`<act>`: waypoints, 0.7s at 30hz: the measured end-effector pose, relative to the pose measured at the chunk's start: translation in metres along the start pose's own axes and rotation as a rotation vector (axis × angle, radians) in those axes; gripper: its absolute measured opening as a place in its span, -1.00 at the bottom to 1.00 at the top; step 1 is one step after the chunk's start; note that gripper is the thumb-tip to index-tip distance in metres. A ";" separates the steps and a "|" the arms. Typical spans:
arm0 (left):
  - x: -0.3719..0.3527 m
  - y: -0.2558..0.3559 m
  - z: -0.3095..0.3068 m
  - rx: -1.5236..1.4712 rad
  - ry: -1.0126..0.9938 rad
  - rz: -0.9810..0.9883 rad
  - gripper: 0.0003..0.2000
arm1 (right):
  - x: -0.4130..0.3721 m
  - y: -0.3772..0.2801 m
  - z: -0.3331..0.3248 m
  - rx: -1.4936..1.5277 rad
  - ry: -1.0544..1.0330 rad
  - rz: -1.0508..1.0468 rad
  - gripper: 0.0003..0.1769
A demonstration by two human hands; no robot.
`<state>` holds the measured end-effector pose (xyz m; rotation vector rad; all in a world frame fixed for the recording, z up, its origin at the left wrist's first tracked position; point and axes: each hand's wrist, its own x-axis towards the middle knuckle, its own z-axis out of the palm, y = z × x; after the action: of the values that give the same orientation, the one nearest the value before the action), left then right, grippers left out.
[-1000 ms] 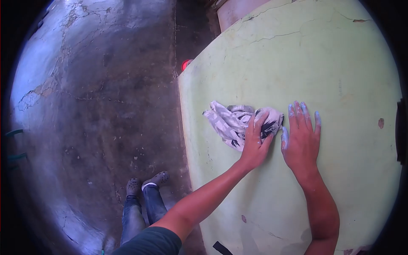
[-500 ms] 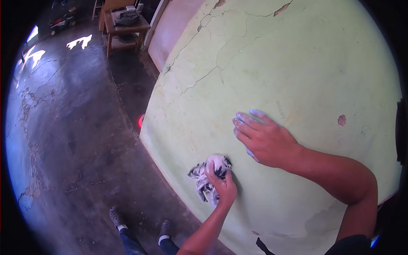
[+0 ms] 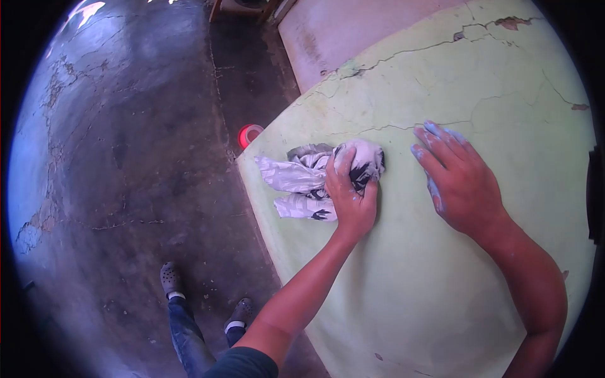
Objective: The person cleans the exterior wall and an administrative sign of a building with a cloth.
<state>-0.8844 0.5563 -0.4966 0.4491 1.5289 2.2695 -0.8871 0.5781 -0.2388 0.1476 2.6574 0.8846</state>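
Note:
My left hand (image 3: 350, 195) grips a bunched white-and-black cloth (image 3: 293, 175) and presses it against the pale green wall (image 3: 428, 296). Loose folds of the cloth hang out to the left of my fingers. To the right, my right hand (image 3: 463, 179) lies flat on the same wall with its fingers stretched out and nothing in it. Whitish-blue smears coat its fingertips and the edge of the palm. A long crack runs across the wall above both hands.
A red round container (image 3: 249, 135) stands on the floor by the wall's edge. The dark concrete floor (image 3: 145, 170) is cracked and worn. My feet in grey clogs (image 3: 170, 278) stand beside the wall. A pinkish wall (image 3: 365, 31) adjoins at the top, near the legs of wooden furniture (image 3: 242, 9).
My left hand has slid the cloth up along the wall, and more of its folds now hang out. My right hand remains flat on the wall. The view has shifted, showing more of the red container.

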 end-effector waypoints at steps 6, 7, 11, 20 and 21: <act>-0.008 -0.075 -0.036 0.120 0.181 -0.455 -0.30 | 0.023 -0.013 0.019 -0.018 -0.216 -0.033 -0.57; -0.025 -0.086 -0.042 0.131 0.171 -0.489 -0.30 | 0.025 -0.014 0.021 -0.017 -0.214 -0.042 -0.57; -0.106 -0.090 -0.058 0.113 0.040 -0.408 -0.29 | 0.023 -0.018 0.022 -0.040 -0.275 -0.046 -0.55; -0.006 -0.097 -0.027 0.041 0.082 -0.092 -0.26 | 0.030 -0.023 0.026 -0.032 -0.305 -0.039 -0.53; 0.024 -0.102 -0.030 0.085 0.118 -0.154 -0.28 | 0.028 -0.023 0.026 -0.029 -0.306 -0.034 -0.53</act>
<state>-0.9067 0.5780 -0.6012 0.2152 1.6614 2.1530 -0.9047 0.5797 -0.2800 0.2119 2.3560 0.8165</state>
